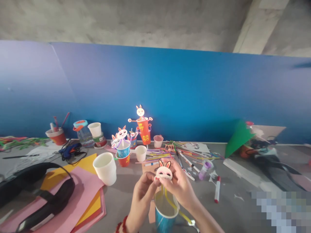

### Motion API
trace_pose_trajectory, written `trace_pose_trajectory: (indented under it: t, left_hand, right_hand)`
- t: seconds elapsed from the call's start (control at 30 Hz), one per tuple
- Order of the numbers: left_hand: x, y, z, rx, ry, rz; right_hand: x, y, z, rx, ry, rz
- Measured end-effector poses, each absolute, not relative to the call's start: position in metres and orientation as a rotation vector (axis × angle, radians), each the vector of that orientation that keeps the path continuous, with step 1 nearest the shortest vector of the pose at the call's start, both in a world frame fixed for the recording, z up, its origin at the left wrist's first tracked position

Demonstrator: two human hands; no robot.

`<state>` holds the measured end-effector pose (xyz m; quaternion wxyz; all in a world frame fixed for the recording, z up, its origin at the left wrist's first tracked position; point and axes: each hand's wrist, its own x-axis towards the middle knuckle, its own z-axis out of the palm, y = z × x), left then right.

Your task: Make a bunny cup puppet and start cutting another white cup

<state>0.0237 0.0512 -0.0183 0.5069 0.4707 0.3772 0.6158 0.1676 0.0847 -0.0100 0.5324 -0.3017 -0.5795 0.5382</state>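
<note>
Both of my hands pinch a white paper rabbit face [164,170] with tall ears, dark eyes and pink cheeks. My left hand [145,191] grips its lower left edge, where a small white piece with a red mark shows between the fingers. My right hand [179,184] has hold of its right side, fingers partly behind it. Just below the face stands a blue paper cup [165,220], its open mouth towards me. A yellow pipe cleaner [169,198] runs from under the face, across the cup and out over its right rim.
Finished-looking rabbit cups, a red one [143,129] and a blue one [123,150], stand at the back. A white cup [105,169], headphones [65,191] and coloured paper [85,184] lie left. A red-capped marker [217,190] and purple glitter bottle [205,170] lie right.
</note>
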Motion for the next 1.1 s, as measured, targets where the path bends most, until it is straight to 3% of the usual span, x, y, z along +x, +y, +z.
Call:
trace_pose_trajectory:
  t: [1.1]
  left_hand:
    - [0.019, 0.055, -0.034, 1.027, 0.848, 1.425]
  right_hand:
    - [0.163, 0.085, -0.016, -0.764, -1.442, 1.202]
